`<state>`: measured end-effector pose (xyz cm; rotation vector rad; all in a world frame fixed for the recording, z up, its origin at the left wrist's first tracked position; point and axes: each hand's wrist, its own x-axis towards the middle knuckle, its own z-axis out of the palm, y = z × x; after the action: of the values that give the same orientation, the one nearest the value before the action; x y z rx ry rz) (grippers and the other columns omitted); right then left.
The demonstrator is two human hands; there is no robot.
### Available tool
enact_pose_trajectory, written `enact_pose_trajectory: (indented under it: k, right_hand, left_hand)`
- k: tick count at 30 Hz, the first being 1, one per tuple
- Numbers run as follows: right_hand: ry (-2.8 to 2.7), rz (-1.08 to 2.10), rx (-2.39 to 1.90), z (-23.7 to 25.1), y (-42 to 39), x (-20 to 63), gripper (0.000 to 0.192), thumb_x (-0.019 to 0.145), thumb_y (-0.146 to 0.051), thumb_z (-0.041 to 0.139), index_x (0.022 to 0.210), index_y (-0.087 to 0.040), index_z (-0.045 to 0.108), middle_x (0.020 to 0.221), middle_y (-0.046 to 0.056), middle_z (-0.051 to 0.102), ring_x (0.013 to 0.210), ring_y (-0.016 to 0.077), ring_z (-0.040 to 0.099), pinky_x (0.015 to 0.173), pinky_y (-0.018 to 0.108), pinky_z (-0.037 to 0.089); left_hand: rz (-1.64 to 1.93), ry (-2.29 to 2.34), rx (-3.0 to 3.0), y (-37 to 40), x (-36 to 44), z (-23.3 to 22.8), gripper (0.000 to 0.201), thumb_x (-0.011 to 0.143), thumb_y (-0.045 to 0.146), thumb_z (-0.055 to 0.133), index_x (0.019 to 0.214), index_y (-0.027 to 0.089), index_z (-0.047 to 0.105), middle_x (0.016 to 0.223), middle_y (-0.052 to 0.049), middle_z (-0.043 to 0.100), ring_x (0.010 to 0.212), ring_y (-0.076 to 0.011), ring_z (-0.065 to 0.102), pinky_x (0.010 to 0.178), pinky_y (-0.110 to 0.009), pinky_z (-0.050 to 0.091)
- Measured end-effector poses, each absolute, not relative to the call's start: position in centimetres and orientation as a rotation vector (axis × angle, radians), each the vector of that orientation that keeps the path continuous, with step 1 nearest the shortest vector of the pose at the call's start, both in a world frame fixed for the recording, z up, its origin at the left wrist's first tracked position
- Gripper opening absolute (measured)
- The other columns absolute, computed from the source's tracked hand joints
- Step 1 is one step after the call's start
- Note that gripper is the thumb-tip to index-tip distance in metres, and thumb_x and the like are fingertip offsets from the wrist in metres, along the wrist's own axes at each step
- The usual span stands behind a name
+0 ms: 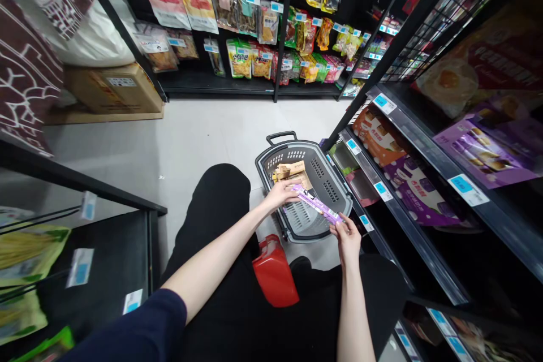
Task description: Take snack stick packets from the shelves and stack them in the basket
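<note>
You are holding a long, flat purple snack packet with both hands, directly over a grey plastic shopping basket that is sitting on the pale floor.

Left hand: fingers are curling over the far end of the purple packet, gripping it from above. Just beyond those fingers, inside the basket, a few tan and brown paper-wrapped packs are already lying against the back wall.

Right hand: thumb and fingertips are pinching the near end of the packet, so it is spanning the gap between your two hands at a slant. I cannot tell whether its underside is touching the basket floor or clearing it slightly.

Progress, as a judgement: the basket is partly loaded, the tan packs being in. The purple packet is not yet released; both hands are gripping it, so it counts as in transit. Much of the basket floor under your hands is bare.

To the outside of your right hand, black metal shelves are carrying purple and orange boxed goods with blue price tags. Below your left forearm, near your knee, a red plastic object is resting; its nature is unclear from this view. You are crouching or sitting low in dark trousers.
</note>
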<state>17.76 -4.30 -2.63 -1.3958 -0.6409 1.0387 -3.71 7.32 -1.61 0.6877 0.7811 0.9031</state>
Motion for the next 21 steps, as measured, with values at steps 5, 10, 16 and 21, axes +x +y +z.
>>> enact_pose_trajectory:
  k: [5, 10, 16, 21]
  right_hand:
    - [-0.616, 1.009, -1.433, -2.7, -4.3, 17.9, 0.05, 0.058, -0.035, 0.074, 0.101, -0.011, 0.064, 0.071, 0.004, 0.068, 0.064, 0.0175, 0.065, 0.065, 0.031, 0.055]
    - [-0.617, 1.025, -1.422, -2.2, -4.4, 18.1, 0.055, 0.053, -0.033, 0.077, 0.103, -0.012, 0.064, 0.085, 0.007, 0.07, 0.076, 0.0203, 0.066, 0.075, 0.035, 0.052]
    - [-0.703, 0.902, -1.619, -1.7, -4.6, 18.8, 0.038, 0.059, -0.046, 0.071, 0.072, -0.011, 0.067, 0.051, 0.002, 0.062, 0.042, 0.013, 0.054, 0.041, 0.024, 0.042]
    - [-0.835, 0.783, -1.729, -2.0, -4.8, 19.2, 0.04, 0.066, -0.051, 0.064, 0.051, -0.014, 0.055, 0.036, -0.006, 0.041, 0.034, 0.0058, 0.034, 0.034, 0.019, 0.026]
  left_hand:
    - [0.895, 0.783, 0.712, 7.4, -3.6, -1.8, 0.041, 0.063, 0.011, 0.071, 0.102, 0.01, 0.061, 0.084, -0.007, 0.069, 0.077, -0.0179, 0.066, 0.079, -0.035, 0.054]
    - [0.814, 0.838, 0.792, 7.6, -3.6, -2.6, 0.039, 0.052, 0.015, 0.078, 0.089, 0.009, 0.066, 0.077, -0.006, 0.07, 0.071, -0.0165, 0.066, 0.076, -0.032, 0.053]
    - [0.73, 0.965, 1.153, 7.6, -3.7, -4.0, 0.023, 0.06, 0.032, 0.071, 0.073, 0.013, 0.068, 0.052, 0.0, 0.063, 0.048, -0.0136, 0.057, 0.049, -0.024, 0.045]
    - [0.732, 1.165, 1.485, 8.0, -3.9, -4.1, 0.021, 0.059, 0.035, 0.069, 0.054, 0.014, 0.064, 0.043, 0.005, 0.05, 0.046, -0.0095, 0.046, 0.046, -0.02, 0.03]
